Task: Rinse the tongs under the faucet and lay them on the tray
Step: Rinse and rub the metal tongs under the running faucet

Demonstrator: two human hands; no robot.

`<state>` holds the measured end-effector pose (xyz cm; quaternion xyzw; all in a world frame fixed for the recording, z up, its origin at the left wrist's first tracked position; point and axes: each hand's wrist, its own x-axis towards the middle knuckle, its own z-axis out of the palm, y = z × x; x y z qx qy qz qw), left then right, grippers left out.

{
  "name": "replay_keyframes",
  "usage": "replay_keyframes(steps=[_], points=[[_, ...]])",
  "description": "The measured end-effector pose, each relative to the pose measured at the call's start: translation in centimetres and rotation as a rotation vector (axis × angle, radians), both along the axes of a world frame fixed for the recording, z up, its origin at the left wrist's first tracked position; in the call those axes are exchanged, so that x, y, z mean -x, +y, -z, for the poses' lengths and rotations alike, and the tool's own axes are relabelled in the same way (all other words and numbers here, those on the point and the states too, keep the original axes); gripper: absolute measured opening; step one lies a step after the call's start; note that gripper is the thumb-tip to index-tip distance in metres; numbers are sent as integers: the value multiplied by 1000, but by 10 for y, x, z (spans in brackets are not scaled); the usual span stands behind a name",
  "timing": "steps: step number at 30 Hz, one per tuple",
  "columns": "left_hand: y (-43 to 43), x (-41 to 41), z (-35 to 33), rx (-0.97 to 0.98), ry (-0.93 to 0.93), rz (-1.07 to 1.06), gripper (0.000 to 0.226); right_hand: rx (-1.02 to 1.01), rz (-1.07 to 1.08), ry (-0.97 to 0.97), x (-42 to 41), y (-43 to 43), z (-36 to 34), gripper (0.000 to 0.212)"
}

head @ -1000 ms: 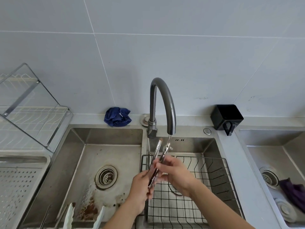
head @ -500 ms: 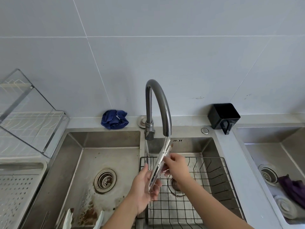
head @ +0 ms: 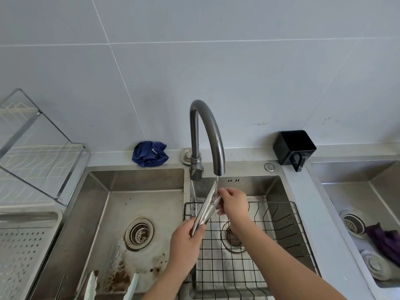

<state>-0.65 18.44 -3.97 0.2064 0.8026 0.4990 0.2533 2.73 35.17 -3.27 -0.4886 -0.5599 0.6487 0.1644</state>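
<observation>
Steel sink (head: 138,180), faucet (head: 207,126) running. Your left hand (head: 186,241) grips tongs (head: 206,210) at handle; your right hand (head: 234,202) pinches tips beneath it. Rinse in progress; placement on tray (head: 26,256) pending.

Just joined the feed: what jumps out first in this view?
Centre frame, both hands hold metal tongs under the curved grey faucet: the left hand grips the lower end, the right hand pinches near the top. A crumpled blue cloth sits on the ledge left of the faucet.
</observation>
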Motion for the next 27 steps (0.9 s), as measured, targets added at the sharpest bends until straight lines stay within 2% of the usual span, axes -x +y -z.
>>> replay_keyframes(steps=[5,9,14,19,22,24,27], points=[[-8,1,-3,61,120,-21,10,68,-75,40,-4,-14,9,18],[-8,2,-4,63,152,6,10,42,7,44,-1,-6,9,34],[-8,8,-6,50,111,-36,8,130,-171,125,1,-16,7,12],[-10,9,-10,22,103,-25,8,99,-48,119,4,-9,5,28],[-12,11,-10,6,69,-39,11,189,-140,206,1,-16,6,13],[-14,13,-9,-6,73,-52,13,230,-185,260,-1,-16,7,11],[-18,14,-8,2,124,-37,15,252,-92,294,1,-8,8,14]])
